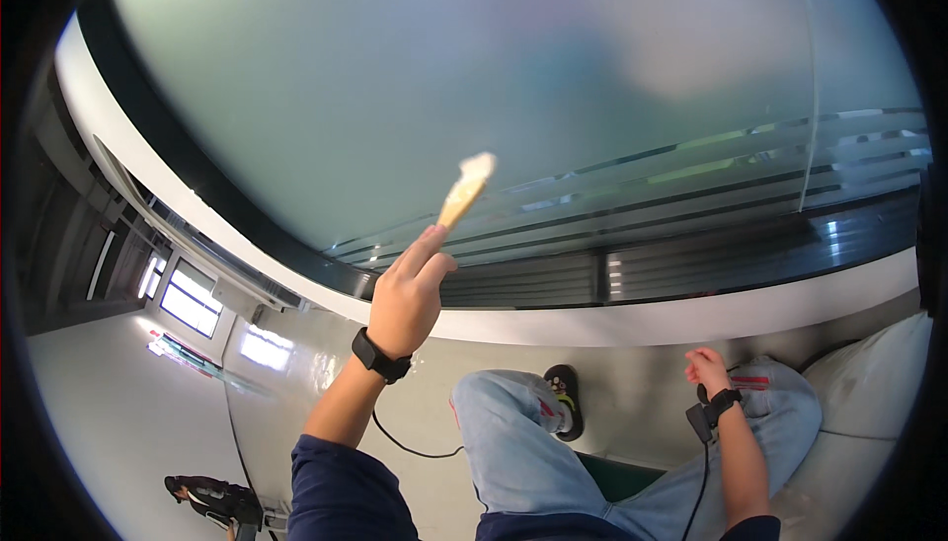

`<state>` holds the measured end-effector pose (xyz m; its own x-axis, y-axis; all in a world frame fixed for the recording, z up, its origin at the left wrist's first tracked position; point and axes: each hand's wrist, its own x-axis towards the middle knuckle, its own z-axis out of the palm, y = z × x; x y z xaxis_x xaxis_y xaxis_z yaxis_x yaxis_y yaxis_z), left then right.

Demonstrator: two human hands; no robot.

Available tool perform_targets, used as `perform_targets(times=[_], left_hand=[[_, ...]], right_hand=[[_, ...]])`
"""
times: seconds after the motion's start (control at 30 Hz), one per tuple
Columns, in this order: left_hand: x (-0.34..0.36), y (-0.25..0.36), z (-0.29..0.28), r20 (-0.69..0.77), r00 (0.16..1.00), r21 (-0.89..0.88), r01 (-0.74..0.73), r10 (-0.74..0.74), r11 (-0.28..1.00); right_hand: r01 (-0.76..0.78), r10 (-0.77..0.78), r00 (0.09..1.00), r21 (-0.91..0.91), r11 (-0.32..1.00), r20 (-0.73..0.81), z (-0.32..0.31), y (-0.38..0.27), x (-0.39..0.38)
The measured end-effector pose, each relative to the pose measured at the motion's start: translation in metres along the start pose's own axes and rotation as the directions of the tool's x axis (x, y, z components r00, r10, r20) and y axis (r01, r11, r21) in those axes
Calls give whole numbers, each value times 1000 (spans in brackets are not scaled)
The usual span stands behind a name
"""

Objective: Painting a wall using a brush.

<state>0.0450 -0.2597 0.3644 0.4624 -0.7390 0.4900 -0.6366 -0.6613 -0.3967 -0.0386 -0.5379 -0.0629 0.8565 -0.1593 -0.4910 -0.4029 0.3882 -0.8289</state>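
Observation:
My left hand [407, 294] is raised in front of a large frosted glass pane [415, 77], its fingers pinched round the narrow end of a small brush [464, 193]. This brush has a yellowish, wood-coloured handle and a whitish tip pointing up and away from me. Motion blurs it slightly, so whether the tip touches the glass I cannot tell. Lower right, my right hand [707, 369] hovers by or rests on my right knee, fingers loosely curled, with nothing visible in them. Both wrists wear black bands.
A white curved-looking ledge [632, 329] runs below the glass, with clear stripes near its lower edge. Dark cables [415, 450] hang from both wrist bands. My jeans-clad legs are bent beneath me. A pale padded surface [869, 383] lies at right. Another person [212, 502] is at lower left.

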Motion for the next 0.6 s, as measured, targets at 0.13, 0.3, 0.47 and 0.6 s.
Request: perform_targets(times=[0.13, 0.3, 0.47, 0.6], left_hand=[[11, 0, -11, -57, 998, -65, 35, -39, 997], [31, -22, -38, -309, 932, 27, 210, -192, 977], [39, -28, -35, -443, 873, -69, 195, -205, 978], [35, -15, -20, -474, 871, -137, 70, -128, 988]], right_hand=[[5, -5, 1000, -13, 1000, -6, -4, 5, 0], [2, -2, 1000, -28, 1000, -6, -7, 8, 2], [6, -6, 1000, -41, 999, -10, -6, 5, 3], [2, -3, 1000, -44, 999, -20, -6, 6, 3]])
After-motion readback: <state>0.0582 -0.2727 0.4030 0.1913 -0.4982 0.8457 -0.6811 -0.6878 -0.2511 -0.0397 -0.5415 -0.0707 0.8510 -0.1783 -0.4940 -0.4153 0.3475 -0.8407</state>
